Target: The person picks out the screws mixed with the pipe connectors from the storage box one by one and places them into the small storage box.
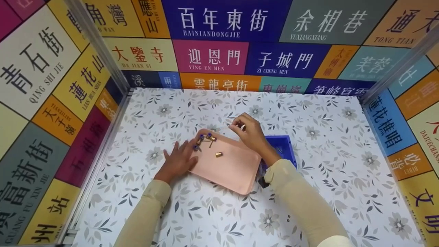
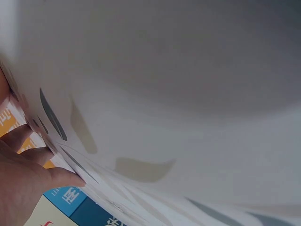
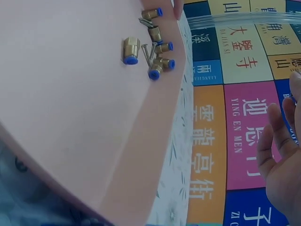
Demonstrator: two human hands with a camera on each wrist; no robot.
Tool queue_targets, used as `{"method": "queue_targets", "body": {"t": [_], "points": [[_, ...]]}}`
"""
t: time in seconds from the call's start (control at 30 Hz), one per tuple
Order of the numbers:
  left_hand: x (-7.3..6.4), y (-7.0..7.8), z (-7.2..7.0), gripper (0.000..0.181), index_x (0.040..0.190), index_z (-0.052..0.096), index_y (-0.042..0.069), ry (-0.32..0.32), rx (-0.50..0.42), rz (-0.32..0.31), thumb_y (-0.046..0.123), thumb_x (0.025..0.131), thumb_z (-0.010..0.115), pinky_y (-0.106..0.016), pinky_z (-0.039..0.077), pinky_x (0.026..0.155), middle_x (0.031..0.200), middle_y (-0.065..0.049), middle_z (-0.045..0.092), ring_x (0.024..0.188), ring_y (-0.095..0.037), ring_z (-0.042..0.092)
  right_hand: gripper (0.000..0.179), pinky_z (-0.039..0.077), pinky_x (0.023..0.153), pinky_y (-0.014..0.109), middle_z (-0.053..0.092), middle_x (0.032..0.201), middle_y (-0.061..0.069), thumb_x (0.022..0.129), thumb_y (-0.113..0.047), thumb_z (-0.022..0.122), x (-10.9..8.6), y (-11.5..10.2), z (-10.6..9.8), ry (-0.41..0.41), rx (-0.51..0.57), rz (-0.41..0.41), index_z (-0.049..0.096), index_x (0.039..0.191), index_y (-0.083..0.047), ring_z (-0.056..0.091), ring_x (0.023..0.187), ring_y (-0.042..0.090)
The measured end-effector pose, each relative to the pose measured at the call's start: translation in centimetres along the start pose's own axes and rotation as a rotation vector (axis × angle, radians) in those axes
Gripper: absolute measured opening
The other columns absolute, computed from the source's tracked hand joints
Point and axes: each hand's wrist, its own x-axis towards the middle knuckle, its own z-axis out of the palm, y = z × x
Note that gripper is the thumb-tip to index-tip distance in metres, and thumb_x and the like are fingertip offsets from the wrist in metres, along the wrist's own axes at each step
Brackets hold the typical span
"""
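Observation:
A shallow pink tray (image 1: 233, 175) lies at a slant on the table. In its far left corner several brass fittings with blue ends (image 3: 162, 62) are gathered with a few screws (image 3: 146, 54). One brass fitting (image 1: 218, 154) lies apart from them. My left hand (image 1: 180, 157) rests at the tray's left edge with its fingers spread. Above the tray's far edge is my right hand (image 1: 248, 132), fingers curled, thumb and forefinger pinching a tiny thin piece that looks like a screw (image 1: 228, 124). In the right wrist view the pinched piece cannot be made out.
A blue box (image 1: 290, 147) stands right of the tray, partly behind my right forearm, with small metal pieces in it. Something clear and dark (image 1: 263, 181) lies by the right wrist. Panels with printed signs (image 1: 211, 56) wall in the flower-patterned table (image 1: 154, 212).

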Motion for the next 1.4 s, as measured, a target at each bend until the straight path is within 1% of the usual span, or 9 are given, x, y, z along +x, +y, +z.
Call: {"method": "queue_targets", "body": {"t": [0.23,0.47,0.57,0.8,0.93,1.03,1.1,1.17,1.4], "points": [[0.0,-0.2,0.2,0.069,0.163,0.004,0.045,0.012,-0.005,0.007,0.056,0.105,0.039,-0.085,-0.004,0.110,0.172,-0.008,0.018,0.157,-0.048,0.005,0.014,0.054,0.068,0.034,0.063,0.092,0.003,0.098,-0.025,0.071,-0.8,0.3,-2.0,0.001,-0.016,-0.018,0.068,0.094,-0.012,0.060,0.080,0.010],[0.1,0.0,0.3,0.069,0.163,0.003,0.046,0.012,-0.015,0.005,0.056,0.105,0.039,-0.084,-0.005,0.111,0.172,-0.007,0.017,0.157,-0.048,0.003,0.013,0.053,0.069,0.029,0.063,0.093,0.002,0.097,-0.024,0.071,-2.2,1.1,-4.7,0.012,-0.076,-0.034,0.068,0.094,-0.012,0.060,0.079,0.010],[0.1,0.1,0.2,0.069,0.163,0.004,0.046,0.013,-0.018,0.004,0.056,0.105,0.040,-0.084,-0.005,0.111,0.172,-0.007,0.017,0.157,-0.047,0.004,0.013,0.053,0.069,0.031,0.064,0.093,0.003,0.097,-0.024,0.071,-3.0,1.6,-6.0,0.019,-0.101,-0.036,0.068,0.095,-0.011,0.061,0.081,0.010],[0.1,0.1,0.1,0.070,0.163,0.002,0.047,0.002,-0.018,-0.007,0.056,0.105,0.040,-0.082,-0.006,0.112,0.173,-0.006,0.016,0.158,-0.045,0.002,0.010,0.055,0.067,0.038,0.064,0.093,0.004,0.096,-0.019,0.073,-4.8,3.0,-8.5,0.072,-0.173,-0.039,0.069,0.094,-0.010,0.061,0.081,0.009],[0.0,-0.1,0.1,0.070,0.162,0.000,0.047,-0.001,-0.022,-0.006,0.058,0.105,0.038,-0.082,-0.007,0.112,0.173,-0.005,0.014,0.158,-0.045,0.001,0.005,0.053,0.067,0.031,0.065,0.093,0.003,0.094,-0.012,0.074,-5.9,3.8,-9.4,0.101,-0.171,-0.035,0.069,0.094,-0.013,0.063,0.084,0.011],[-0.2,-0.2,0.1,0.070,0.164,0.002,0.043,0.011,-0.009,0.014,0.058,0.105,0.037,-0.083,-0.005,0.111,0.173,-0.006,0.016,0.158,-0.046,0.003,0.006,0.051,0.069,0.028,0.065,0.094,0.001,0.094,-0.012,0.075,-6.8,4.4,-9.9,0.110,-0.171,-0.017,0.069,0.094,-0.014,0.063,0.086,0.010],[-0.2,-0.2,0.1,0.069,0.165,0.005,0.040,0.018,0.001,0.026,0.058,0.106,0.037,-0.084,-0.003,0.111,0.172,-0.007,0.017,0.157,-0.047,0.004,0.005,0.051,0.069,0.028,0.064,0.094,0.001,0.094,-0.013,0.074,-7.4,4.9,-10.1,0.113,-0.180,-0.007,0.069,0.094,-0.013,0.062,0.085,0.009],[-0.2,-0.3,0.2,0.069,0.165,0.006,0.037,0.023,0.017,0.034,0.056,0.106,0.037,-0.085,-0.001,0.110,0.172,-0.007,0.018,0.157,-0.047,0.006,0.005,0.050,0.068,0.024,0.064,0.093,0.001,0.095,-0.013,0.074,-7.9,5.3,-10.4,0.116,-0.196,-0.003,0.069,0.094,-0.012,0.061,0.084,0.007],[0.0,-0.2,0.3,0.070,0.165,0.006,0.037,0.012,0.017,0.012,0.055,0.106,0.037,-0.084,-0.002,0.111,0.172,-0.007,0.017,0.158,-0.046,0.005,0.007,0.045,0.064,0.013,0.064,0.088,0.003,0.092,-0.011,0.076,-9.3,6.4,-10.7,0.168,-0.202,0.017,0.069,0.091,-0.009,0.060,0.078,0.005]]}}
